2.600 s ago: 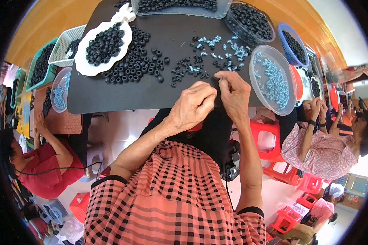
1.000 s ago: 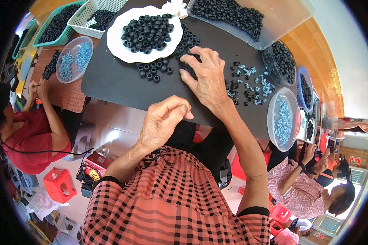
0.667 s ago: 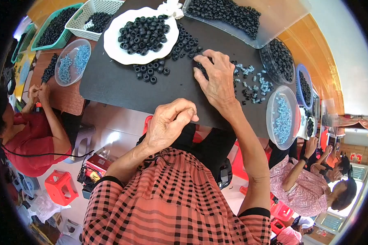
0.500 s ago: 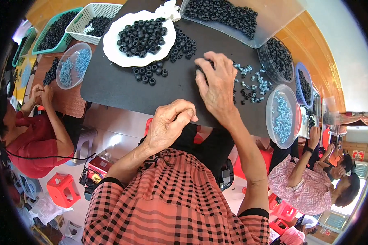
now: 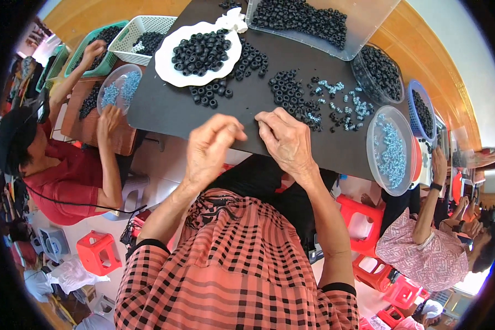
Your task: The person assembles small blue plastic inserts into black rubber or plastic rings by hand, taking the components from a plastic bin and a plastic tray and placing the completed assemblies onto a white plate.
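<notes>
Black matte surface fills the upper middle of the frame, and pretty much everything sits on it. Going big to small: a clear rectangular bin of black rings along the top edge, a white plate heaped with more black rings at upper centre-left, a round clear tub of black rings at upper right, and a clear round lid-like dish of small pale-blue pieces hanging off the right edge. Further right there's a blue-rimmed basket of black bits. Upper left has a white mesh basket, a green one and another clear dish of blue pieces on a co-worker's bench. No labels or signs I can make out anywhere.

Loose black rings and scattered blue pieces lie in the middle right of the surface, just beyond the fingers.

Left hand and right hand are raised at the near edge of the surface, fingertips curled in toward each other, looks like each is pinching something tiny, though I honestly can't see what's between them. My guess is this is the fitting-together step, a blue piece going into a ring. Next move probably calls for a fine line-up and a push, then reaching to the loose pile for another.
</notes>
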`<action>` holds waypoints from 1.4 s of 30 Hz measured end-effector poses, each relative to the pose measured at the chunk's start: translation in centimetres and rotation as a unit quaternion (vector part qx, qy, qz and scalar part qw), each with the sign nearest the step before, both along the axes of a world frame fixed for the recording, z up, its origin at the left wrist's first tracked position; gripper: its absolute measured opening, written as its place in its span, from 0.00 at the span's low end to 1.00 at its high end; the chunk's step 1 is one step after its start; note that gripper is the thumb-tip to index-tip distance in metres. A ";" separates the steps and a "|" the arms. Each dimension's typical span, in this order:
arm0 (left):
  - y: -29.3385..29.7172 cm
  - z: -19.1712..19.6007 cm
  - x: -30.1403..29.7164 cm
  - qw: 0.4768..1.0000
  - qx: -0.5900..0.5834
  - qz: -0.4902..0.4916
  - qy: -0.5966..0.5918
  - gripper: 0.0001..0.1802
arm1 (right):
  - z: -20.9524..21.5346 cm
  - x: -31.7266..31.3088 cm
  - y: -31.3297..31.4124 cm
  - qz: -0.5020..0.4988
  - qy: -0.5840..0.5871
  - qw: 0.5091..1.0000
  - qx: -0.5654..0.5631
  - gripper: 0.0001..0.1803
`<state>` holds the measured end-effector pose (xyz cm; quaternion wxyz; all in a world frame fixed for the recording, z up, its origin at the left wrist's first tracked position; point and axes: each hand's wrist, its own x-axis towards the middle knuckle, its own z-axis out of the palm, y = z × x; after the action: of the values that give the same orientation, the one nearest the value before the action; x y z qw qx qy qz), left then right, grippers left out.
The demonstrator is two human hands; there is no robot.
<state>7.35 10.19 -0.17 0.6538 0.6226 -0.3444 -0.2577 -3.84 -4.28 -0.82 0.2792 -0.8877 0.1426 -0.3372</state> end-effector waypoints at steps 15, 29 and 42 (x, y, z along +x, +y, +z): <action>1.5 -1.6 16.9 0.954 0.040 0.244 -0.169 0.23 | -0.3 -0.3 -0.1 0.004 0.009 1.000 -0.026 0.04; -2.5 2.6 25.5 0.966 0.257 0.034 -0.009 0.12 | -0.1 -0.2 0.3 -0.004 0.014 1.000 -0.013 0.05; -2.5 1.9 26.6 0.978 0.207 0.025 -0.014 0.13 | 0.2 -0.2 0.6 -0.014 0.025 0.999 -0.015 0.05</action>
<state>33.91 7.69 1.75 0.5122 0.7565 -0.2768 -0.2979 -4.06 -3.68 -0.57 0.2579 -0.8979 0.1570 -0.3203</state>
